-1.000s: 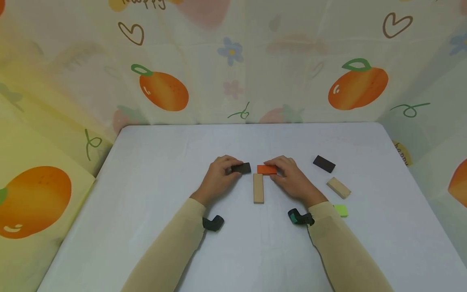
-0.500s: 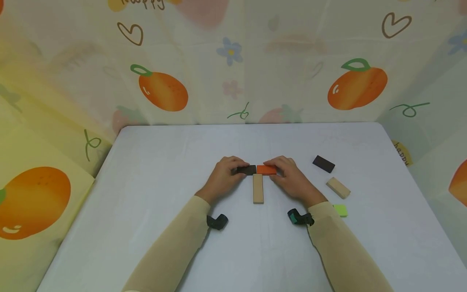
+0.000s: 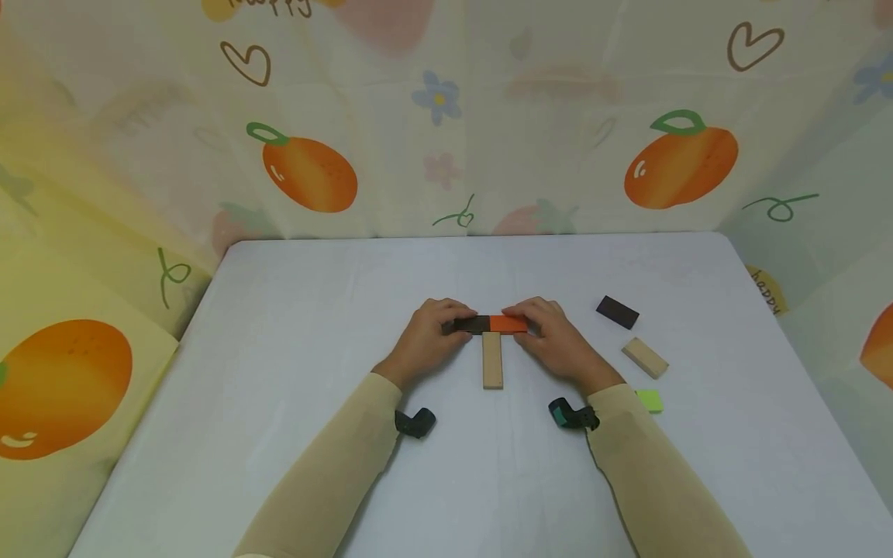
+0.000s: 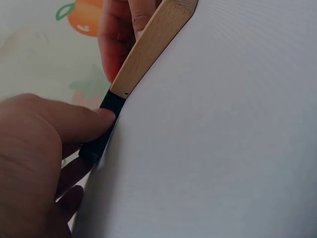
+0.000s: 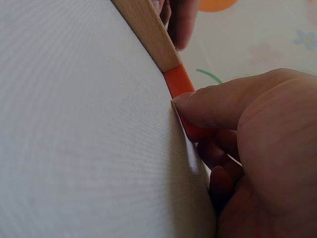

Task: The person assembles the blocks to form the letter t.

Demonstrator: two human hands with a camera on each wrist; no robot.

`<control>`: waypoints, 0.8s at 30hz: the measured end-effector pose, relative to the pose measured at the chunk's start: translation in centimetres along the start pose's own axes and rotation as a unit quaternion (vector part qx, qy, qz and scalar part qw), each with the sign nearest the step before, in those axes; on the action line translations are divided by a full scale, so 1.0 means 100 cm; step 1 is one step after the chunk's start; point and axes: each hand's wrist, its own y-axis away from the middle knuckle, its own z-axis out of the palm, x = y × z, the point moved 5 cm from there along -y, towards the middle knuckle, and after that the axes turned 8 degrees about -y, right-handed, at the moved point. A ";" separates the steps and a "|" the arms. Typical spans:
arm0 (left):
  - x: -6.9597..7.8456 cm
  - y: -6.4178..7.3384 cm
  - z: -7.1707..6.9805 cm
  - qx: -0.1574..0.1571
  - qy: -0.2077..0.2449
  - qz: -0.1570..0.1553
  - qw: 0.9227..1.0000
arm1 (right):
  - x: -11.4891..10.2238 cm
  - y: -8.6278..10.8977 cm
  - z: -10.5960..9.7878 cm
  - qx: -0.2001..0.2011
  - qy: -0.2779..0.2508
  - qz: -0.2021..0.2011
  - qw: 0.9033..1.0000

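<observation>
In the head view a black block (image 3: 477,324) and an orange block (image 3: 508,324) lie end to end in a row across the middle of the table. A plain wooden block (image 3: 492,361) points toward me from below their meeting ends, forming a T. My left hand (image 3: 427,339) pinches the black block by its left end, thumb on the near side. The orange block's right end is pinched by my right hand (image 3: 556,341). Both wrist views show the thumb pressed on the near face of each block, with the wooden block (image 4: 148,47) touching the row.
Right of my right hand lie a dark block (image 3: 617,312), a second wooden block (image 3: 645,358) and a lime-green block (image 3: 649,401), partly covered by the right sleeve. A patterned cloth (image 3: 446,139) hangs behind the white table (image 3: 279,387).
The left hand has moved right with the black block, straightening it and bringing it up against the orange block. The right hand has stayed in place on the orange block.
</observation>
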 end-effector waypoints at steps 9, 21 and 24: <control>0.021 0.010 -0.003 0.037 -0.022 0.055 0.998 | -0.003 0.001 -0.001 0.003 -0.002 -0.001 1.000; 0.039 0.025 0.011 -0.021 -0.071 0.070 0.995 | -0.002 0.002 -0.005 0.008 -0.004 -0.010 1.000; 0.042 0.026 0.015 -0.037 -0.076 0.077 0.993 | -0.001 0.004 -0.008 0.012 -0.006 -0.012 1.000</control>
